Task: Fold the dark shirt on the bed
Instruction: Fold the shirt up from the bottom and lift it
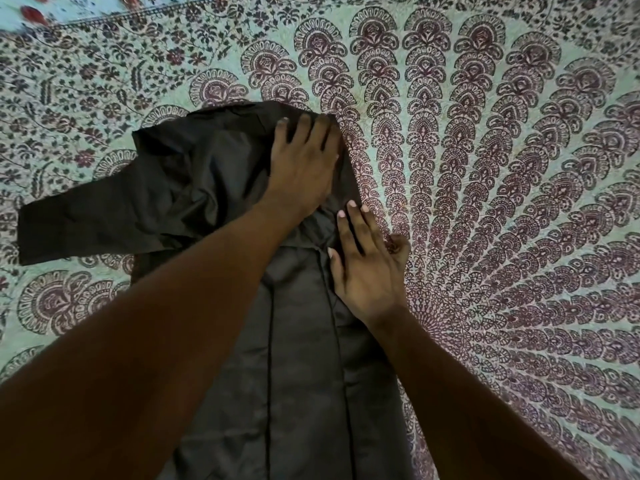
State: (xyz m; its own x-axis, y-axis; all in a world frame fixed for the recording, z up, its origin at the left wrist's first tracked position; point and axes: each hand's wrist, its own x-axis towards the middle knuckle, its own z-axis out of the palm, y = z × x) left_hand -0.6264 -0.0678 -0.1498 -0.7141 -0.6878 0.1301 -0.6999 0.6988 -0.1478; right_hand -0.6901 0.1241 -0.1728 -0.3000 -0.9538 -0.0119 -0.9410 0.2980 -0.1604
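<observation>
Dark shirt [221, 188] spread lengthwise on bed [502, 168], one sleeve sticking out left. Left hand [304, 168] flat on shoulder, right hand [367, 268] flat on side edge, fingers straight, gripping nothing. Best keep fold edge straight, smooth wrinkles outward.

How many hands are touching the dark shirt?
2. The left hand presses flat on the dark shirt near its top; the right hand lies flat along the shirt's right edge, partly on the bedsheet.

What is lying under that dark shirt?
The dark satin-like shirt lies on a pale green bedsheet printed with maroon feather shapes. Both hands, left hand and right hand, press flat on top. Anything beneath the cloth is covered.
</observation>
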